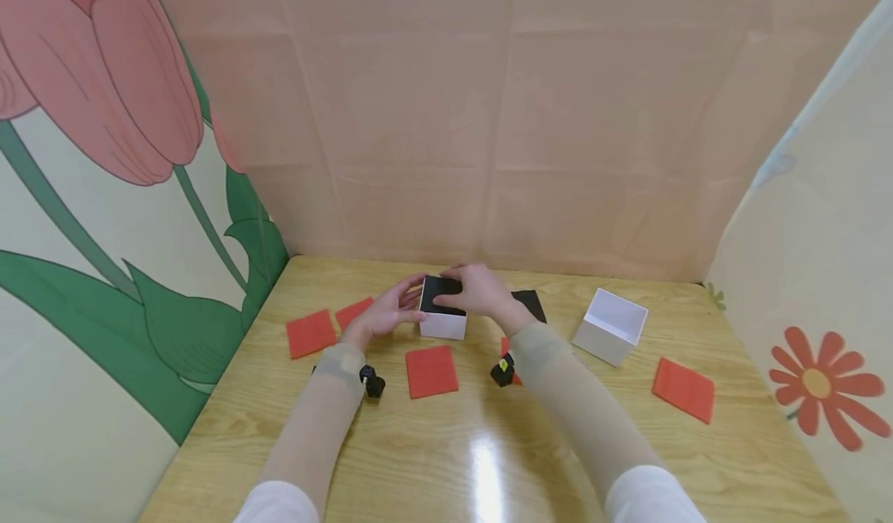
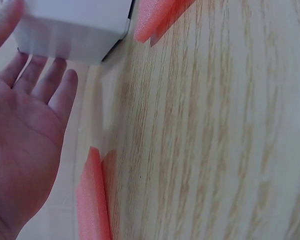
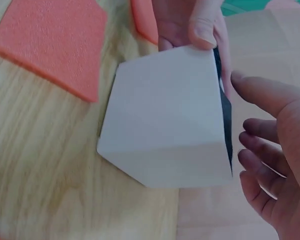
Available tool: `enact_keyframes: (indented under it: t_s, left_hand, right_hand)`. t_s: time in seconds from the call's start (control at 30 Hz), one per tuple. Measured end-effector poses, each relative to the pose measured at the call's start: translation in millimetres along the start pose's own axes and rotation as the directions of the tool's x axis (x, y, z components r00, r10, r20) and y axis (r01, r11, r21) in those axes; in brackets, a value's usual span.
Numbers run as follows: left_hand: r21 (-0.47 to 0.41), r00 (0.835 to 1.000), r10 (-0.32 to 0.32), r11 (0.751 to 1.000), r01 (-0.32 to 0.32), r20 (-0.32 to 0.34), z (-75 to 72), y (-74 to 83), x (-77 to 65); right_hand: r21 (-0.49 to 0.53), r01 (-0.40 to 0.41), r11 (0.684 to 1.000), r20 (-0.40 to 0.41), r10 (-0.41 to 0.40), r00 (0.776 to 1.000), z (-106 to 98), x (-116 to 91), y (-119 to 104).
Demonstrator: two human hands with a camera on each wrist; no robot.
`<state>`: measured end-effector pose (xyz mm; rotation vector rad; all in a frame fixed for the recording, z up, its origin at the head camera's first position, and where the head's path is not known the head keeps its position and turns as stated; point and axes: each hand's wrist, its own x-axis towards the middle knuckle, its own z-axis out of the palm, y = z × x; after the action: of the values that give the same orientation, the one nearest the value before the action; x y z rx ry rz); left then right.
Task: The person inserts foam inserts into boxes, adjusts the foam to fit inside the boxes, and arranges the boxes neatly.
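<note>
A white box (image 1: 443, 325) stands near the back edge of the table, with a black sheet (image 1: 439, 287) across its top. In the right wrist view the black sheet (image 3: 227, 127) juts slightly past the box rim. My left hand (image 1: 387, 311) holds the box at its left side, its thumb (image 3: 204, 31) on the front face by the rim and its fingers (image 2: 52, 82) along the side. Over the top of the box is my right hand (image 1: 481, 290), fingers spread and loosely bent. Between those fingers (image 3: 260, 130) nothing shows.
Another white box (image 1: 607, 329), open at the top, stands to the right. A second black sheet (image 1: 530, 304) lies partly behind my right wrist. Several red foam squares (image 1: 432, 371) are spread on the wooden table (image 1: 418, 461). A hanging cloth (image 1: 432, 120) rises behind the table.
</note>
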<state>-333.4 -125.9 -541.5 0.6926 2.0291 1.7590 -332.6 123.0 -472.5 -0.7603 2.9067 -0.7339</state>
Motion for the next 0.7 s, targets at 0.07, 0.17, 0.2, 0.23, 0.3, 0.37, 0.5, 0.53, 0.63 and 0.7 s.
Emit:
enact_keyframes:
  t_s: [0.07,0.17,0.2,0.23,0.3,0.37,0.5,0.53,0.63,0.7]
  left_hand:
    - [-0.001,1.0,0.008,1.0,-0.008,0.007,-0.7,-0.3,-0.1]
    - [-0.005,1.0,0.003,1.0,-0.003,0.009,-1.6,-0.2,-0.3]
    - [-0.007,1.0,0.001,1.0,-0.001,0.01,-1.8,-0.4,-0.3]
    - [-0.008,1.0,0.001,1.0,-0.001,0.011,-1.8,-0.1,0.0]
    - [-0.004,1.0,0.001,1.0,-0.001,0.01,-1.7,0.3,0.4]
    - [-0.003,1.0,0.007,1.0,-0.007,0.013,-1.7,-0.5,1.0]
    - [-0.016,1.0,0.013,1.0,-0.012,0.015,-1.0,-1.6,1.7]
    - [-0.022,1.0,0.012,1.0,-0.012,0.014,-0.7,-1.7,1.6]
    - [-0.036,1.0,0.007,0.999,-0.007,0.006,0.2,-0.6,0.3]
    - [-0.04,1.0,0.002,0.999,-0.002,0.001,0.6,0.2,-0.6]
  right_hand:
    - [0.011,0.016,1.0,-0.003,-0.016,1.0,3.9,1.8,-2.4]
    - [0.006,0.037,0.999,0.0,-0.037,0.999,8.5,3.9,-6.5]
    - [-0.001,0.038,0.999,0.002,-0.038,0.999,9.8,4.2,-7.6]
    - [-0.01,0.039,0.999,0.003,-0.039,0.999,10.5,4.3,-8.5]
    - [-0.026,0.037,0.999,0.0,-0.037,0.999,11.5,4.3,-9.5]
    - [-0.042,0.032,0.999,0.0,-0.032,0.999,12.5,4.4,-10.0]
    - [-0.065,0.017,0.998,0.005,-0.017,1.0,13.9,4.9,-10.4]
    - [-0.07,0.012,0.997,0.009,-0.012,1.0,14.3,5.1,-10.8]
    - [-0.076,0.002,0.997,0.021,0.0,1.0,14.4,5.3,-12.8]
    - [-0.081,0.0,0.997,0.026,0.002,1.0,14.2,5.3,-14.6]
